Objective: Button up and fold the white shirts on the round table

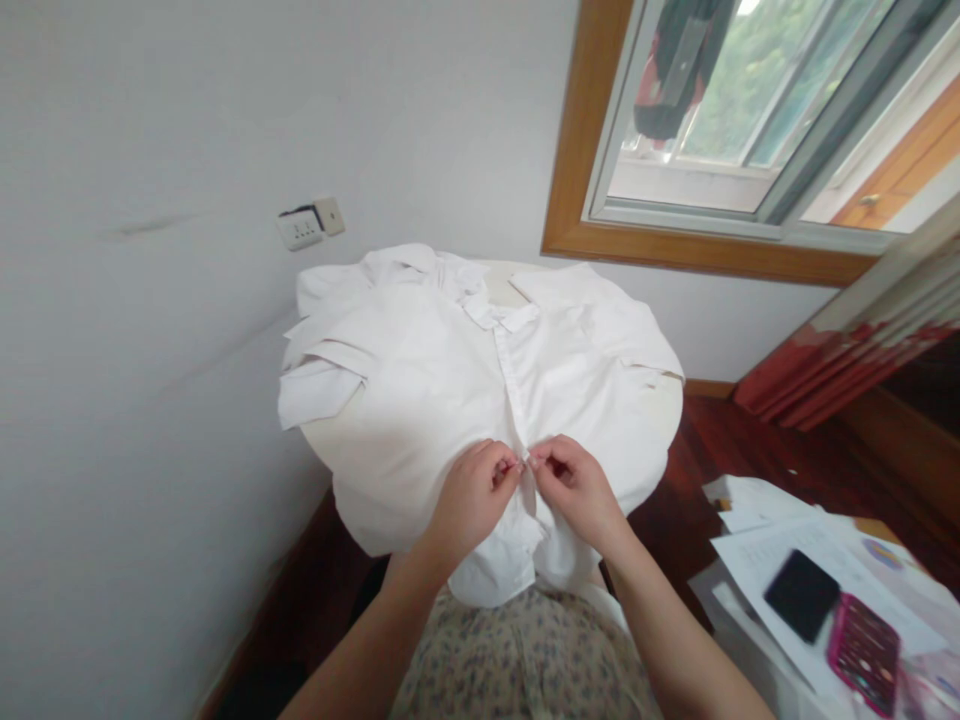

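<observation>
A white button-up shirt (427,400) lies spread over a round, pale table (326,437), its collar toward the wall and its hem hanging over the near edge. My left hand (480,487) pinches the front placket low down on the shirt. Just across from it, my right hand (570,485) pinches the same strip, fingertips almost meeting those of the left. Whether a button sits between the fingers is too small to make out. Above the hands the placket runs up to the collar in a nearly straight line.
More white cloth (322,385) is bunched at the table's left side. A wall socket (301,230) is behind it, and a wood-framed window (566,200) at the right. Lower right, papers (757,550) hold a black flat object (802,595) and a pink-cased phone (865,652).
</observation>
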The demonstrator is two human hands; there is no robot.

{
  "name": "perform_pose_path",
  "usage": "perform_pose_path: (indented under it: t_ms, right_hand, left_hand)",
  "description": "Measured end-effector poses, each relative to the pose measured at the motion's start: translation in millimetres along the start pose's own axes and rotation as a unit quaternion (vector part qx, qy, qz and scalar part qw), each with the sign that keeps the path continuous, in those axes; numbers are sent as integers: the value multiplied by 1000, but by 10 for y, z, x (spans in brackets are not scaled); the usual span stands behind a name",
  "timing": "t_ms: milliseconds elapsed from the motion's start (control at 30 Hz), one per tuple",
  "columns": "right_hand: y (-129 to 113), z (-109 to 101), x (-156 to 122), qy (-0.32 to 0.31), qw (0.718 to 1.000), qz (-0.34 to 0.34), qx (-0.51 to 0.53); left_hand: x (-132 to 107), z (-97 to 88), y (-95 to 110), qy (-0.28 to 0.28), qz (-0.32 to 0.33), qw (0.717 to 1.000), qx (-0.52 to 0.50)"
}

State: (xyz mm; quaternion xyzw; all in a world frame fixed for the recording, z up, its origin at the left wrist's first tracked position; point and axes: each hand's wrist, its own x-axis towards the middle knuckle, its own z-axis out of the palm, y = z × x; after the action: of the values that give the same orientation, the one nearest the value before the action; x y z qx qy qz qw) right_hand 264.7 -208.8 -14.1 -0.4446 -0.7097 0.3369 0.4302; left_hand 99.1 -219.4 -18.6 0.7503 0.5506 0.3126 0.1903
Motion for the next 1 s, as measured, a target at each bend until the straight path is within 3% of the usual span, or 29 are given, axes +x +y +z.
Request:
perform_pose_path:
  t_ms: [267,800,1000]
  right_hand:
    - [82,61,-61,-8,1000,0,-6]
    - [108,32,-82,-14,1000,-18,6]
    - [102,-68,-25,-76,996,-13,38]
  left_hand:
    - [-45,-39,-37,-26,29,999,-4]
    - [-47,-35,-45,-3,6,1000,-20]
    - [-73,-6,-61,-1,22,1000,6]
